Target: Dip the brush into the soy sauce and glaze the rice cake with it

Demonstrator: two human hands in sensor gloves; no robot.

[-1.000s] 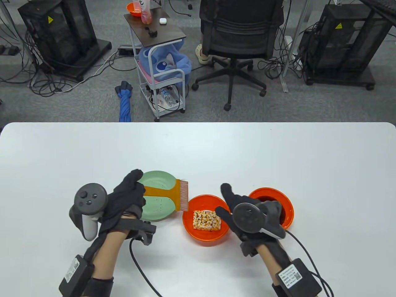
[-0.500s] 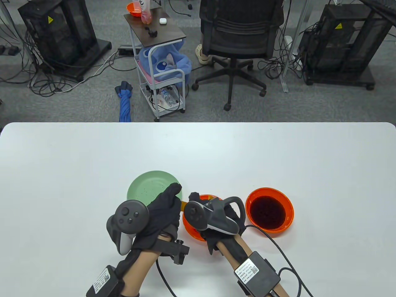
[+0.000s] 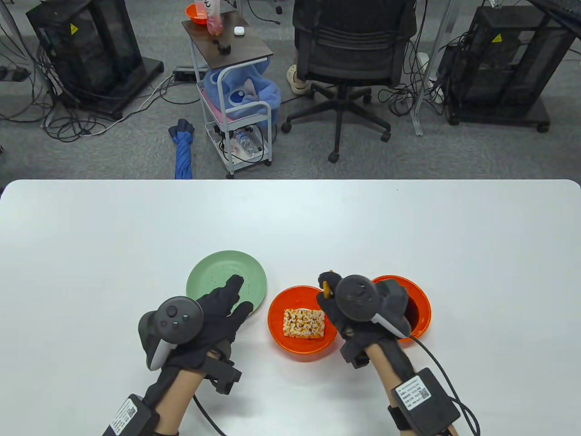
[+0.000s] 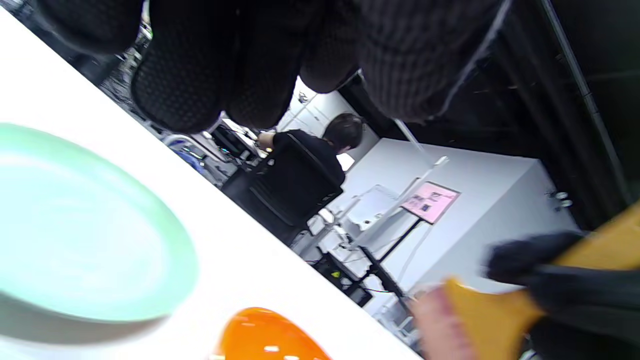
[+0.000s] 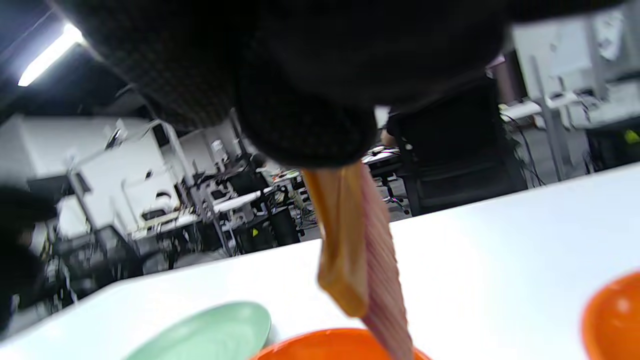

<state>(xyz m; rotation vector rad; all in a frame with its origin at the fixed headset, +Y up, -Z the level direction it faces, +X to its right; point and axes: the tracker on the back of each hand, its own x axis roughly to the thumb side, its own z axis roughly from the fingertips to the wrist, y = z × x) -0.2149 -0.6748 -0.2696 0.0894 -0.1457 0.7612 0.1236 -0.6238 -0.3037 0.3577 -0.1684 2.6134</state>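
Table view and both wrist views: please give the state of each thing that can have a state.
Brush: held by right hand, bristles hanging down.
Left hand: empty, fingers spread over green plate.
Rice cake: lying in orange bowl.
Soy sauce bowl: filled, partly hidden.

An office-like lab: swivel chair (image 3: 347,68), black equipment racks (image 3: 84,50), floor cables (image 3: 68,122), and a white table (image 3: 290,218).

left hand (image 3: 213,313) flat, fingers extended, empty, reaching over near edge of green plate (image 3: 206,272). right hand (image 3: 338,304) well right of plate, fingers curled, gripping brush handle (image 3: 326,287), bristles hanging down.
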